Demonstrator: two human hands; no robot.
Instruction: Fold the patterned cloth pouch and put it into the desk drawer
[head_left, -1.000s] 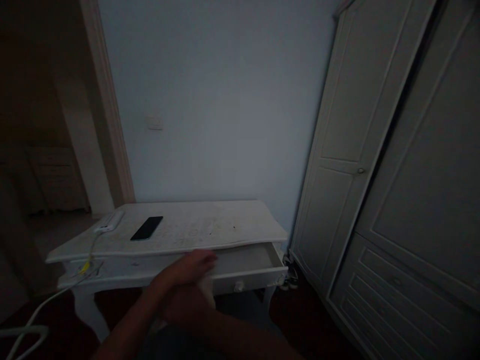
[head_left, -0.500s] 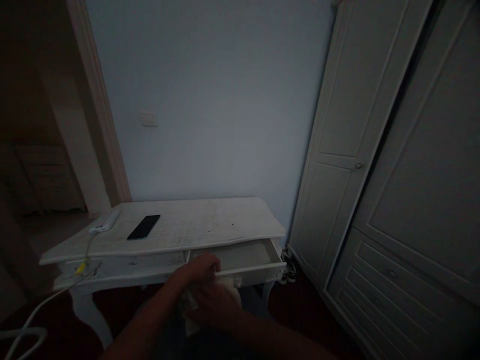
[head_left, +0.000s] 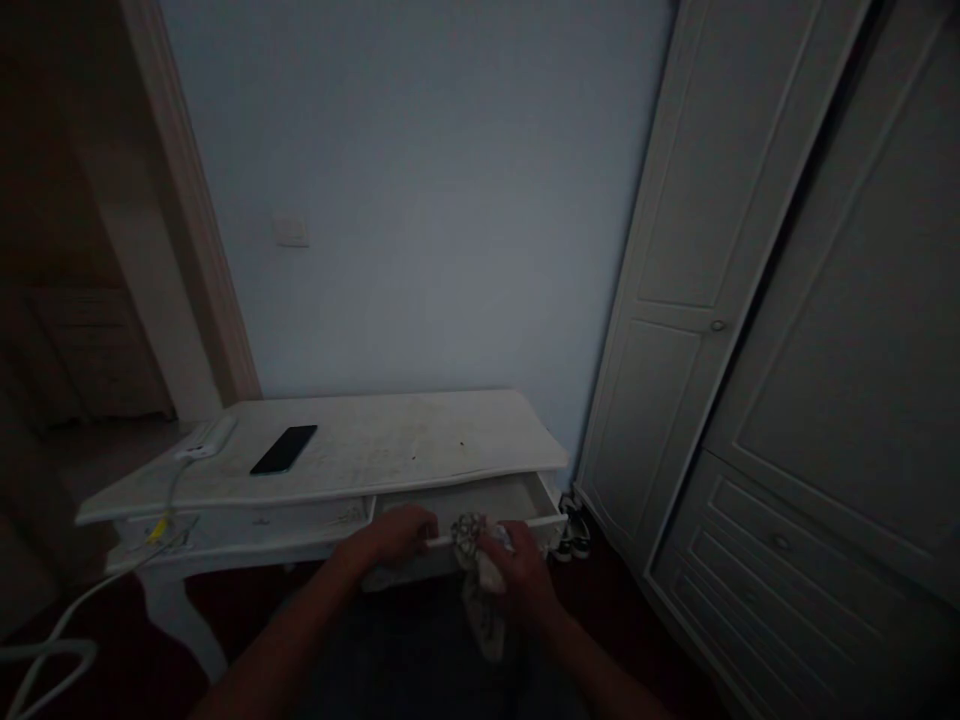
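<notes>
My left hand [head_left: 401, 532] is closed over the top edge of the front of a pulled-out drawer [head_left: 536, 522] in the white table [head_left: 420, 425]. In my right hand [head_left: 519, 570] is a crumpled, patterned cloth [head_left: 470, 535], gripped at the drawer front. Part of the cloth rises over the drawer's edge, and a longer end hangs down outside it. My hands and the cloth hide some of the drawer front.
On the tabletop lie a black phone [head_left: 285, 450] and a white power strip [head_left: 208, 437] with a cable running off to the left. Dark shoes [head_left: 574, 535] stand on the floor beside the table. A white wardrobe [head_left: 675, 260] rises at the right.
My right hand has moved right and up from beneath my left hand, carrying the cloth to the drawer's front edge. My left hand stays on the drawer front.
</notes>
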